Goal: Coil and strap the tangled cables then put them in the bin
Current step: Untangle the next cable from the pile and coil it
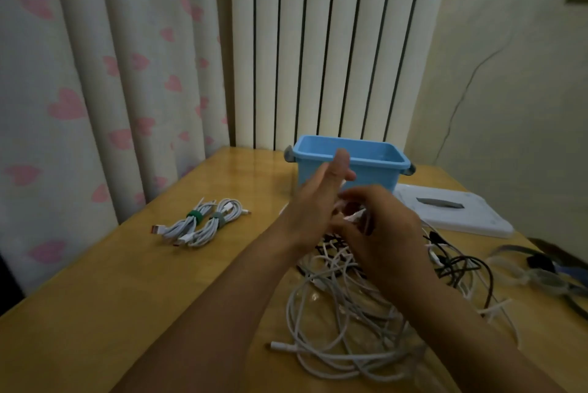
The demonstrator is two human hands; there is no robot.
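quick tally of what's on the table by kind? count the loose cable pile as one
Strapped white cable bundles: 2
Tangled cable pile: 1
Blue bin: 1
White board: 1
Goggles: 1
Total: 6

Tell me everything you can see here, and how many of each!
bin: 1, blue, far side of table, looks empty
bundles: 2, white, strapped green and grey, left on table
tangle: 1 pile, white and black cables, front right
lid: 1, white, right of bin
goggles: 1 pair, clear and dark, right edge
table: 1, yellow wood
curtain: 1, white with pink hearts, left
radiator: 1, white, behind bin
hands: 2; left fingers straight, right pinching a white cable over the tangle
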